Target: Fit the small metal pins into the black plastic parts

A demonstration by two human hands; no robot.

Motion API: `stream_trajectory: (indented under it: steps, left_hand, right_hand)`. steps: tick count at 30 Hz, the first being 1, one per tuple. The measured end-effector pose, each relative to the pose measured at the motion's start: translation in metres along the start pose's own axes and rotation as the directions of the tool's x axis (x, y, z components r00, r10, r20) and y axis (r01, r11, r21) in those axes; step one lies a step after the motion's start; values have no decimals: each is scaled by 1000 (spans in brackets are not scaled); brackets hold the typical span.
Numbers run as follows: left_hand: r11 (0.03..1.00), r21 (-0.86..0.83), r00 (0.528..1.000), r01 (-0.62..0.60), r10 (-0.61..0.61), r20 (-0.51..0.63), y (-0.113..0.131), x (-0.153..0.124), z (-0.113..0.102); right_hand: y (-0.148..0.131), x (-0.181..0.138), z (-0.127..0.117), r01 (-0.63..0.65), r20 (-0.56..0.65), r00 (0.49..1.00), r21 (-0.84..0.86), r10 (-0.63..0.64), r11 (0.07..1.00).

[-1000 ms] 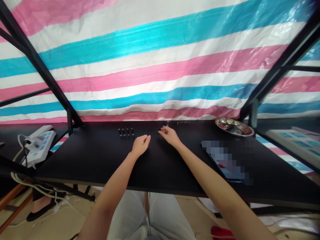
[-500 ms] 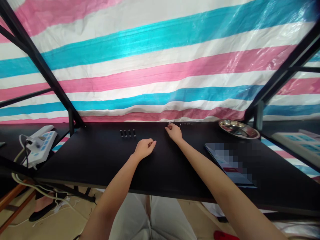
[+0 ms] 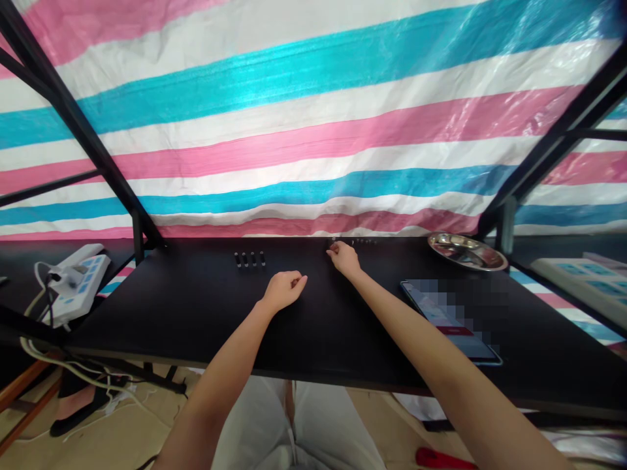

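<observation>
My left hand point(image 3: 284, 290) rests on the black table in a loose fist, and anything inside its fingers is hidden. Farther back, my right hand point(image 3: 345, 258) is closed in a pinch near the rear edge. Just beyond its fingertips lies a small shiny piece point(image 3: 334, 239), too tiny to name. To the right of that hand, several tiny clear or metallic bits point(image 3: 365, 242) form a row along the back edge. Several short black cylinders with silvery ends point(image 3: 249, 260) are lined up behind and left of my left hand, touched by neither hand.
A round metal divided plate point(image 3: 467, 252) sits at the back right. In front of it lies a phone or tablet point(image 3: 453, 323), partly blurred out. White power strips point(image 3: 81, 287) with cables are at the left. Black frame bars and a striped plastic sheet point(image 3: 313, 130) stand behind the table point(image 3: 171, 313).
My right hand has drawn slightly back and right from the rear edge, still pinched. My left hand stays in place. The view has shifted very little.
</observation>
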State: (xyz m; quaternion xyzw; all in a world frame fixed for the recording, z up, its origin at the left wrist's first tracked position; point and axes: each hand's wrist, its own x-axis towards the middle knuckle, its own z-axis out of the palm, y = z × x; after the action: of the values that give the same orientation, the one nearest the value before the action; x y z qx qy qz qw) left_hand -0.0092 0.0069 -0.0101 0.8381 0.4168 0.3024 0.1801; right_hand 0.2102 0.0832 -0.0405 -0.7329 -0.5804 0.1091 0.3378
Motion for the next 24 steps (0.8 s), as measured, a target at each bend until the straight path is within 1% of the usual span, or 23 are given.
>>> stream_trajectory:
  steps: [8,16,19,21,24]
  left_hand:
    - [1000,0,1000,-1,1,9,2,0,1]
    - [1000,17,1000,-9,9,0,-1,0,2]
    - [999,42,1000,-9,10,-4,-1,-1,2]
    - [997,75,1000,-1,3,-26,0,-1,1]
    - [985,156,990,73,-53,-128,3,0,-4]
  right_hand:
    - [4,4,-10,-101,54,993,-104,107,990]
    - [2,5,-11,-87,90,991,-163,103,983]
    - [1,6,-13,-110,111,985,-168,129,980]
    - [0,4,-18,-129,127,980,-165,151,978]
    - [-7,-8,-30,-128,115,982,-157,147,979]
